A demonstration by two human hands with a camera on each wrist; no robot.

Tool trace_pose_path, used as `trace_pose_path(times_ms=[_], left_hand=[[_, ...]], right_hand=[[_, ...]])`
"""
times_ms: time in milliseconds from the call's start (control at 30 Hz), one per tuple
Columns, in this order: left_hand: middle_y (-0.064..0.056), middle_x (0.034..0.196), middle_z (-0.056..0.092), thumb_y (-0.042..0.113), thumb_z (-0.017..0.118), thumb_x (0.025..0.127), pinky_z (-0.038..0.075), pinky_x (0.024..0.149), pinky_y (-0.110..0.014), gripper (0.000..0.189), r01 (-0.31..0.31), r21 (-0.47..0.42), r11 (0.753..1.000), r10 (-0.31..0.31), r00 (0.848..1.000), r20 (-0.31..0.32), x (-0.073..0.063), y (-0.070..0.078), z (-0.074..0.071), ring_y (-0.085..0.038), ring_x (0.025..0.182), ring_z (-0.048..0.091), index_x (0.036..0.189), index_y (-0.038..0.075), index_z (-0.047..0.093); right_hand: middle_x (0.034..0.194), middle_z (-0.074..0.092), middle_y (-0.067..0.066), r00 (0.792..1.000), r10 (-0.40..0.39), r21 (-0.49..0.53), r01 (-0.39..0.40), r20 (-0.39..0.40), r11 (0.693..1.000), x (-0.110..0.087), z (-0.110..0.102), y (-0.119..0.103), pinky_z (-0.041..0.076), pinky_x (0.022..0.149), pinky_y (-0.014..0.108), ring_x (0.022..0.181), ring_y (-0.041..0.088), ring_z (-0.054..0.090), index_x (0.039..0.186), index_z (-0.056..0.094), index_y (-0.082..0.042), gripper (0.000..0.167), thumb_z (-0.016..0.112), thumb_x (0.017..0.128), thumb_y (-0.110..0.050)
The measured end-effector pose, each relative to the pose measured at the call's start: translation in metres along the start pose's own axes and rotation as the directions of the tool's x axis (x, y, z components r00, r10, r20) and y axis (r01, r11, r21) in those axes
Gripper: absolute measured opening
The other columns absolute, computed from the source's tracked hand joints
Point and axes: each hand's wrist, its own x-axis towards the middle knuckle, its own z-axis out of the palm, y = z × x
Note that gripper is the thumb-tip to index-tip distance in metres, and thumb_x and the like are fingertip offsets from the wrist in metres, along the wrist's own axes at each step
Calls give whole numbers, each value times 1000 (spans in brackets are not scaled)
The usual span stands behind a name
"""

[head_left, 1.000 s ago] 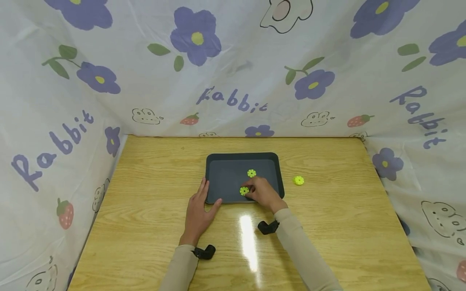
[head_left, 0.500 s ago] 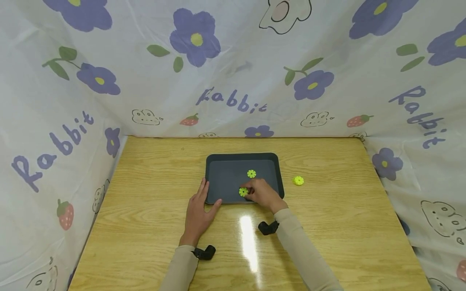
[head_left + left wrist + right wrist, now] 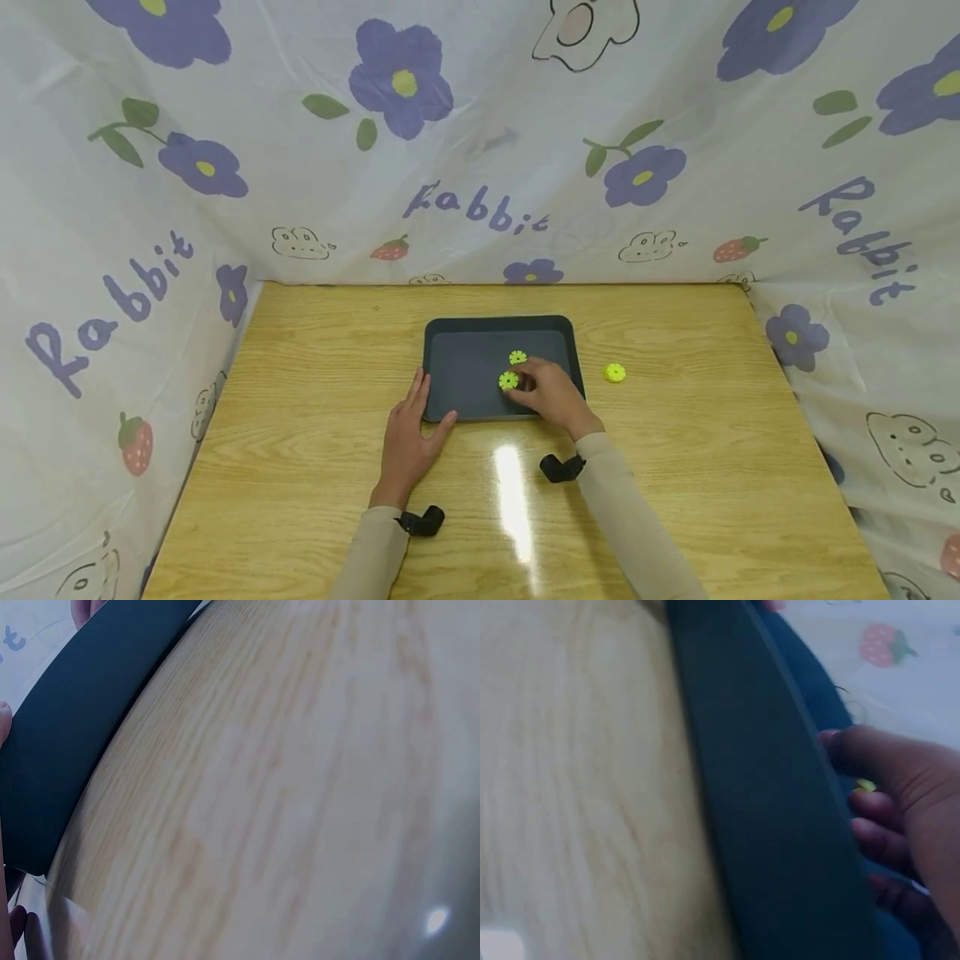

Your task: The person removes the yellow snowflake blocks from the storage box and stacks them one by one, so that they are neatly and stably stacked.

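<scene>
A dark grey rectangular tray [image 3: 457,375] lies on the wooden table. Inside it, toward the right, is a yellow-green notched plastic disc [image 3: 517,357]. Just in front of that one, my right hand [image 3: 551,396] pinches a second notched disc [image 3: 508,381] between thumb and forefinger, over the tray. My left hand [image 3: 408,442] touches the tray's front left corner, fingers fairly straight along the left side and thumb at the front rim. In the right wrist view, the tray's wall [image 3: 757,772] and my right fingers hide most of the discs.
Outside the tray, to its right, a small pile of yellow-green discs [image 3: 615,372] lies on the table [image 3: 675,467]. A white cloth [image 3: 480,125] printed with flowers and rabbits hangs behind the table and along both sides.
My right hand first shifts slightly toward me, then away and a little right, bringing the pinched disc nearer the one in the tray. My left hand stays put.
</scene>
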Motion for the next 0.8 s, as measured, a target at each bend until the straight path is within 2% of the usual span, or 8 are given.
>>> trace_pose_path(times_ms=[67, 133, 233, 367, 467, 567, 667, 800], left_hand=[[5, 172, 19, 47, 66, 101, 33, 117, -58, 80, 0, 1, 1000, 0, 1000, 0, 0, -1, 1, -35, 146, 41, 164, 12, 31], [6, 172, 18, 48, 66, 101, 33, 117, -57, 80, -1, 1, 1000, 1, 1000, -1, 0, -2, 1, -35, 146, 41, 164, 13, 31], [6, 172, 18, 48, 66, 101, 34, 117, -58, 80, -5, 1, 1000, 5, 1000, 0, 0, -4, 2, -35, 146, 41, 164, 13, 31], [5, 172, 19, 47, 66, 100, 34, 116, -59, 81, -12, 3, 1000, 12, 1000, -6, 0, -5, 2, -35, 145, 43, 164, 13, 31], [5, 172, 19, 48, 67, 100, 34, 116, -59, 81, -16, 11, 1000, 16, 1000, -6, 1, -5, 1, -35, 145, 43, 164, 13, 31], [6, 172, 19, 48, 67, 100, 34, 116, -58, 81, -16, 12, 1000, 16, 1000, -4, 2, -6, 1, -35, 145, 43, 164, 12, 32], [6, 172, 19, 48, 67, 100, 34, 117, -58, 80, -15, 9, 1000, 15, 1000, -6, 2, -7, 1, -34, 146, 42, 164, 12, 33], [6, 172, 19, 48, 66, 101, 34, 117, -57, 81, -11, 7, 1000, 11, 1000, -2, 0, -6, 3, -34, 146, 42, 164, 12, 31]], right_hand=[[88, 61, -2, 995, -11, 22, 13, -101, 1000, -3, -8, 6, 51, 65, 28, 73, 10, 54, 122, 74, -3, 34, 79, 94, -21], [88, 61, 1, 979, -1, 49, 11, -206, 999, -8, -20, 12, 50, 63, 28, 72, 12, 55, 121, 75, -1, 33, 80, 93, -19], [90, 63, 7, 937, 32, 72, -8, -347, 997, -19, -40, 25, 50, 63, 28, 74, 17, 59, 120, 74, 1, 34, 82, 91, -16], [95, 65, 13, 878, 114, 76, -88, -464, 993, -37, -63, 46, 49, 65, 27, 79, 23, 63, 123, 73, 3, 38, 83, 91, -15], [98, 66, 15, 840, 207, 113, -173, -501, 978, -52, -73, 62, 48, 68, 25, 82, 26, 63, 125, 72, 3, 39, 81, 92, -17], [103, 66, 17, 810, 304, 173, -251, -502, 952, -66, -74, 78, 48, 71, 23, 87, 27, 63, 127, 71, 2, 41, 80, 94, -20], [108, 66, 20, 794, 377, 215, -310, -477, 926, -76, -70, 89, 48, 75, 24, 91, 27, 62, 130, 69, 3, 43, 77, 96, -23], [110, 65, 20, 790, 420, 232, -352, -446, 907, -83, -65, 99, 51, 78, 29, 93, 28, 63, 131, 69, 4, 43, 76, 97, -23]])
